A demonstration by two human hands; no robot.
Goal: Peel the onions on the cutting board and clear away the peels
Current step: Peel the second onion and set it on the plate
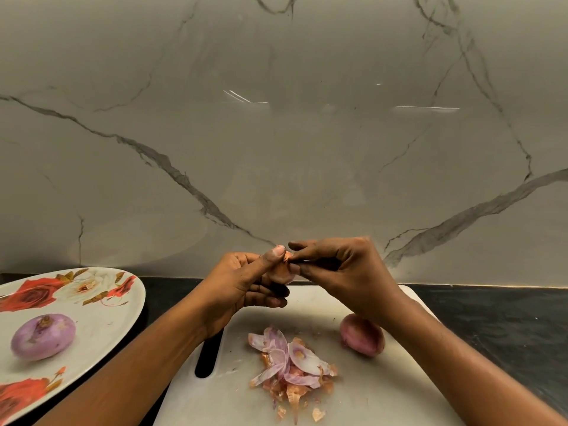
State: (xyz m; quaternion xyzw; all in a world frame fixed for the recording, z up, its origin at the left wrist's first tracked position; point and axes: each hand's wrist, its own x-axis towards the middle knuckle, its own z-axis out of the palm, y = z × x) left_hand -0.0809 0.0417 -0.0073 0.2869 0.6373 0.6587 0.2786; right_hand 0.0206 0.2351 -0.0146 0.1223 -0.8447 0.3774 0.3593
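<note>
"Holding what, above the far edge of the cutting board [384,395]?"

"A small onion [282,273], lifted clear of the board. The left hand [242,287] cups it, fingers curled beneath and thumb pressed on top. The right hand [347,272] pinches the skin at the onion's top between thumb and fingertips."

"And the other onions?"

"One unpeeled onion [362,335] lies on the board near its right edge, partly behind the right forearm. A peeled onion [43,336], pale purple, sits on the flowered plate [135,302] just off the board's left edge."

"The peels?"

"A loose pile of peels [292,367], purple-white and papery orange, lies in the middle of the board and trails toward its near edge, with crumbs scattered round it."

"The setting?"

"The white board lies on a dark counter [491,318]. Its handle slot [209,355] is at the left edge, partly under the left forearm. A grey-veined marble wall [276,149] rises behind."
</note>
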